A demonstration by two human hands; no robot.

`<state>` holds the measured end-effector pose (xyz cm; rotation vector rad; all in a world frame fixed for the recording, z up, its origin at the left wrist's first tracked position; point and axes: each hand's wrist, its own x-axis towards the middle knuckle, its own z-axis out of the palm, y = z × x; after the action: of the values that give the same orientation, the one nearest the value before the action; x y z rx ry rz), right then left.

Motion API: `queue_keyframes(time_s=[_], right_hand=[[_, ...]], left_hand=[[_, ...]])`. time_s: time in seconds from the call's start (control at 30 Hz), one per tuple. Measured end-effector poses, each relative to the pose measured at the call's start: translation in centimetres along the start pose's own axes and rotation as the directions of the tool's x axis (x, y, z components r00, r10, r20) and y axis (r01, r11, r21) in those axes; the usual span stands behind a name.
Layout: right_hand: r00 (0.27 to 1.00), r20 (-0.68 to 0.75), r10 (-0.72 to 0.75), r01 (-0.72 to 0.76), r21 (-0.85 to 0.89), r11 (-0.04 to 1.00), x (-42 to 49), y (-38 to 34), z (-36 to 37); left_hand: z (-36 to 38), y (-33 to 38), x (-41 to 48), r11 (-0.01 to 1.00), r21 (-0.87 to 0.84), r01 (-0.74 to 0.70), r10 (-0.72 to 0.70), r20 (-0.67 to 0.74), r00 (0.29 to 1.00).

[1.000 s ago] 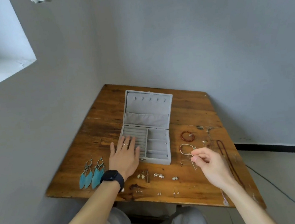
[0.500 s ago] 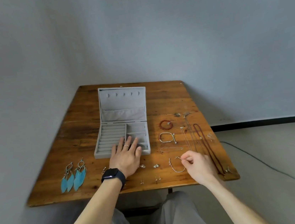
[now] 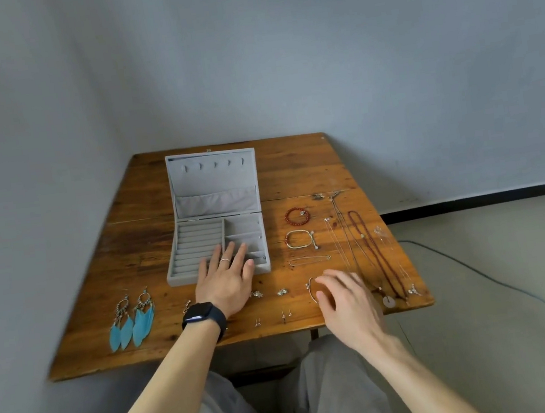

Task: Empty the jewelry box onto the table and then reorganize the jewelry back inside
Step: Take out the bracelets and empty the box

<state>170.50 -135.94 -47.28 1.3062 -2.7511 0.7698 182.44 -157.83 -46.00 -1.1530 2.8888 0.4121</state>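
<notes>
The jewelry box (image 3: 213, 182) stands open on the wooden table (image 3: 294, 169), its grey lid upright at the back and its base showing ring rolls on the left and compartments on the right, with no jewelry visible inside. The left hand (image 3: 227, 280) lies flat with straight fingers over the front edge of the box, its fingertips reaching into the base; it grasps nothing, and it wears a ring (image 3: 224, 261) and a black watch (image 3: 204, 317) on the wrist. The right hand (image 3: 344, 300) is in front of the box and to its right, fingers loose and spread and holding nothing, just above a thin curved bracelet (image 3: 311, 290); whether it touches that bracelet cannot be told, as the hand is blurred. To the left of the box's front corner lies a pair of blue feather earrings (image 3: 132, 321). Right of the box, in a column, lie a red bead bracelet (image 3: 296, 216), a silver bangle (image 3: 299, 240) and a fine chain (image 3: 308, 260). Farther right of the box, several long necklaces are laid out lengthwise, among them a dark red beaded necklace (image 3: 373, 252). In front of the box, between the two hands, sit small earrings (image 3: 281, 292) and tiny studs (image 3: 286, 314).
</notes>
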Motion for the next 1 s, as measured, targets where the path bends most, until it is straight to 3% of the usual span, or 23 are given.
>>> queue_keyframes(time_s=[0.3,1.0], right_hand=[[0.99,0.1,-0.097,0.104,-0.062,0.993,-1.9,0.7,3.2],[0.994,0.01,-0.106,0.105,0.098,0.99,-2.4,1.3,3.7]], left_hand=[[-0.1,0.2,-0.1,1.0,0.006,0.01,-0.01,-0.003,1.0],[0.5,0.7,-0.4,0.998,0.005,0.055,-0.055,-0.03,0.998]])
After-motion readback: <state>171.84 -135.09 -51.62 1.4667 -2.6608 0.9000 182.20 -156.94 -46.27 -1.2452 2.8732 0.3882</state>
